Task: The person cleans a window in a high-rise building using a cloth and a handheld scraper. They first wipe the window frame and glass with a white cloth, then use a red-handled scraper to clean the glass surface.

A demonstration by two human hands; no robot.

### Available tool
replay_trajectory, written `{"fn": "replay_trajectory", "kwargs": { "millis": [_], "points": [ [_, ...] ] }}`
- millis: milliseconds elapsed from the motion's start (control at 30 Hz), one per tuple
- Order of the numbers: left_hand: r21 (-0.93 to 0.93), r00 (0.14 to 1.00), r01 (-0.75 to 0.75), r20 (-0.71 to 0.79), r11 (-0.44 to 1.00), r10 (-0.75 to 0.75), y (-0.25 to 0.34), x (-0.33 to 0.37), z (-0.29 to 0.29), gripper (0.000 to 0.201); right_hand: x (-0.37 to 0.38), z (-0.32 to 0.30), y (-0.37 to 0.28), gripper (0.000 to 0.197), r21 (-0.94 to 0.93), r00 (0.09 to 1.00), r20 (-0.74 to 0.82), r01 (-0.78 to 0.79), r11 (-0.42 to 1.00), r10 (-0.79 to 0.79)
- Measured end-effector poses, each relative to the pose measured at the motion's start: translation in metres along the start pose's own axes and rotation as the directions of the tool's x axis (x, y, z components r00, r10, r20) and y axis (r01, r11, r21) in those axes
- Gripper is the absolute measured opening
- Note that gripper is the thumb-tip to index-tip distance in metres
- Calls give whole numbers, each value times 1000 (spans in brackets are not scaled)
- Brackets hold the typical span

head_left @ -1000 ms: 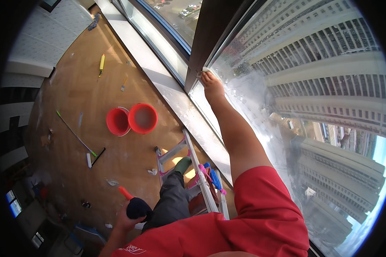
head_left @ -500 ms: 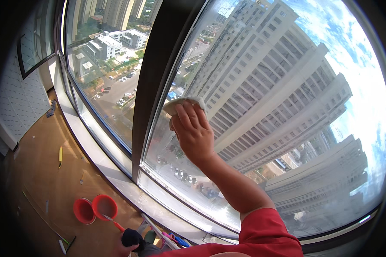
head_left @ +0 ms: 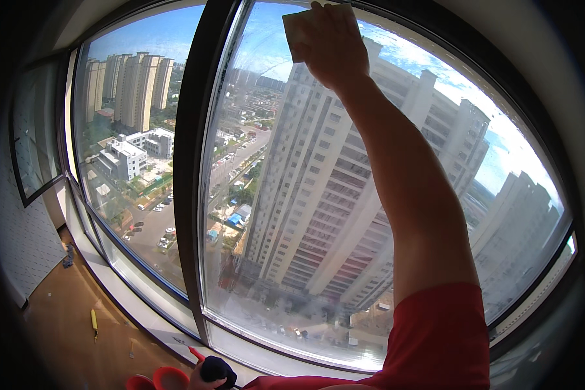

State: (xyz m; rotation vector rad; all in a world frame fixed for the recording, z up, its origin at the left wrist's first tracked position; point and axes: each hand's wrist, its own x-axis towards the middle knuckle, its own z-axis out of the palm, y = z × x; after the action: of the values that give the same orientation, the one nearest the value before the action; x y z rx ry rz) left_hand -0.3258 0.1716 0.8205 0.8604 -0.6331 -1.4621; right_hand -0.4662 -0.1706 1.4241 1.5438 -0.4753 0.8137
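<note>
Clearly no package, label or sign could be seen anywhere near the right hand; around it was only glass and dark metal. The right hand was raised high and was pressed flat on the window pane, close under the upper edge of the frame. It was grasping a pale cloth against the glass, with the fingers spread over it. The cloth looked cream-white and roughly square, and one corner of it came out to the left of the hand; the rest was hidden under the palm. The bare forearm went down from the hand to a red sleeve.

Just to the left of the hand stood the dark vertical window frame, which separated this pane from the next one. Below the hand, in the lower part of the pane, the glass looked hazy and smeared.

Far below the right hand, at the lower edge of the view, the left hand was closed around a dark rounded object with a red handle; what the object was I could not tell. Just beside it, to the left, were red buckets on the wooden floor. Further left a small yellow tool lay on that floor.
</note>
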Motion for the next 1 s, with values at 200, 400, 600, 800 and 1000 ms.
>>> {"fn": "replay_trajectory", "kwargs": {
  "millis": [200, 400, 600, 800, 1000],
  "points": [
    [163, 999, -49, 26, 985, 45, -14, 7, -19, 52, -151, -98, 157, 48, -436, 983, 25, -152, 887, 181],
    [-119, 996, 77, 49, 990, -71, 9, 16, -18, 60, -339, -244, 308, 44, -610, 856, -262, -505, 610, 446],
    [185, 980, -115, 183, 976, 80, 6, 42, -14, 55, -249, -153, 162, 47, -439, 868, -136, -484, 757, 477],
    [189, 970, -1, 237, 982, -45, -17, 65, 26, 58, -177, -80, -39, 45, 289, 909, 343, 140, 947, -239],
    [384, 951, -141, 309, 913, 17, 6, 49, 56, 43, -208, -140, 96, 52, -133, 947, 209, -221, 966, 246]
  ]
}}
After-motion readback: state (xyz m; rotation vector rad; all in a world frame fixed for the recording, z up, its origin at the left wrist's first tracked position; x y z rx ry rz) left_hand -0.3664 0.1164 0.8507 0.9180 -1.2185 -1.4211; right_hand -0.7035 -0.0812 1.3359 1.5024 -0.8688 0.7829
